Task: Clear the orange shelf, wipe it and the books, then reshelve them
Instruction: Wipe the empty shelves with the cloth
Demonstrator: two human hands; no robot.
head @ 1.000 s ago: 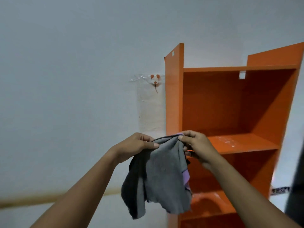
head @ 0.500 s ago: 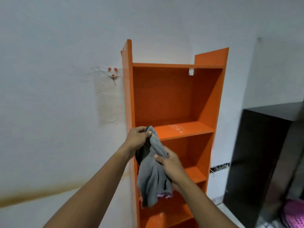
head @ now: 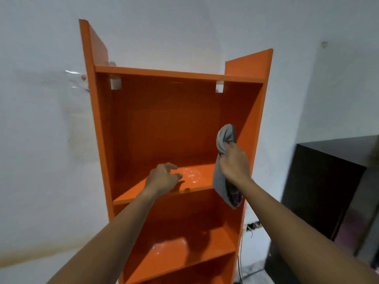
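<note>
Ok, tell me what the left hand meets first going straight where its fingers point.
Probably the grey cloth hanging from the right hand, after the left hand passes over the whitish smudge on the orange shelf; depth is unclear.

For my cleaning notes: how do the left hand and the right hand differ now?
The left hand holds nothing; the right hand grips a grey cloth. The left hand is low, near the shelf board; the right hand is higher, by the right side panel. The left hand's fingers are loosely curled; the right hand's close round the cloth. Both reach into the same compartment of the orange shelf.
</note>
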